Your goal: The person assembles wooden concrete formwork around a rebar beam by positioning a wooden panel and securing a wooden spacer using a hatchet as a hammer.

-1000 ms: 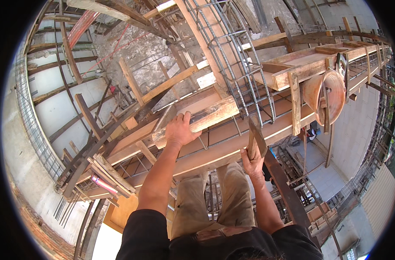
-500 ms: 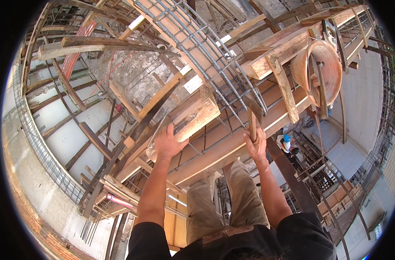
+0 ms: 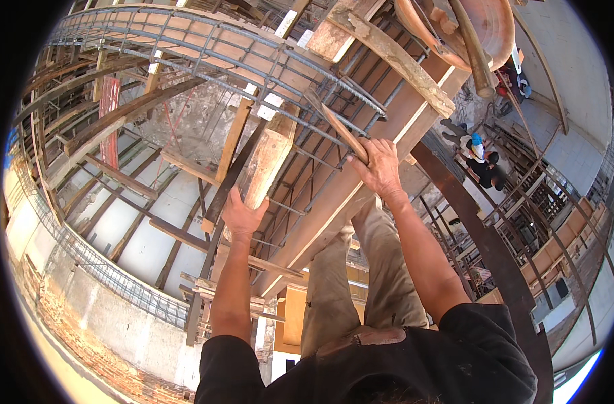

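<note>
My left hand is closed around the near end of a short, pale wooden board. The board lies along the left side of a long timber beam form, its far end beside the reinforcing bars. In my right hand, closed over the form's right edge, is the wooden handle of a hammer. The hammer's dark head points away to the left, near the steel bars, and its exact shape is hard to make out. Steel bars run inside the form below both hands.
A rebar cage crosses the far side. An orange-brown bowl-shaped pan with a wooden-handled tool stands at far right, near a rough wooden cleat. Down to the right, people are on a lower level. Open timber framing drops away left.
The view has swung round, so the form, cage and pan appear shifted. The hammer now slants to the left of my right hand. My left hand still holds the board.
</note>
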The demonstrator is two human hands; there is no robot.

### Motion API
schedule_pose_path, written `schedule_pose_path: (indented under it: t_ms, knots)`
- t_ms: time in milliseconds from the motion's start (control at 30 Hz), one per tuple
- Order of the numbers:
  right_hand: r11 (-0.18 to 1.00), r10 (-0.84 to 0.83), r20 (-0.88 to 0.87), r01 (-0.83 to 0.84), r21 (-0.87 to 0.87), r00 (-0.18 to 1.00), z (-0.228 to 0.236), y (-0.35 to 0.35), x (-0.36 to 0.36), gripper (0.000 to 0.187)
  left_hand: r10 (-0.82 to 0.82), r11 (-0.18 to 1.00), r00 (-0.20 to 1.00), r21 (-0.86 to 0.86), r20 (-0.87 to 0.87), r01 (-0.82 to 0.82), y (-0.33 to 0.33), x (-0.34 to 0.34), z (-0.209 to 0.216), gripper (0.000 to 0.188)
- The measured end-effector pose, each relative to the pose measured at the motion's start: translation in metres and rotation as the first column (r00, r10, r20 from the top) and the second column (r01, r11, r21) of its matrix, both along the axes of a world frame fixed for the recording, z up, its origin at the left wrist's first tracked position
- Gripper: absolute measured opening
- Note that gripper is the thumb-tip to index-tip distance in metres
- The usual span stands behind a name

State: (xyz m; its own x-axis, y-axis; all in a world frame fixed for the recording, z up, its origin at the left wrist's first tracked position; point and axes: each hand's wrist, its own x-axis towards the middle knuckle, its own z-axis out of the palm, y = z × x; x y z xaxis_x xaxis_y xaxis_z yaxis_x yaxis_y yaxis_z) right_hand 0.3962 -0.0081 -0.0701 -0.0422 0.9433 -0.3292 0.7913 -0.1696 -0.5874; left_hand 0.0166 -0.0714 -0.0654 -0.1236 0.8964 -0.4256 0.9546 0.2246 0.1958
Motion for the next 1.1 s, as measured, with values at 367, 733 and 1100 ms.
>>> schedule_pose_path:
  t_ms: [367,733,1100]
  knots:
    - [0.991,-0.003,-0.070,-0.007,-0.136,0.998,-0.002,0.001,-0.002,0.042,-0.004,1.000,0.998,0.000,-0.056,0.004,-0.005,-0.010,-0.006,0.078]
    - [0.970,-0.242,-0.259,0.230,-0.075,0.935,0.048,-0.045,-0.035,0.039,-0.001,0.999,0.998,-0.046,-0.068,-0.002,-0.001,-0.011,-0.008,0.089]
    - [0.599,-0.592,-0.402,0.047,-0.799,0.699,0.104,-0.184,-0.146,0.058,0.057,0.998,0.988,-0.027,0.141,-0.053,0.005,-0.009,-0.013,0.081]
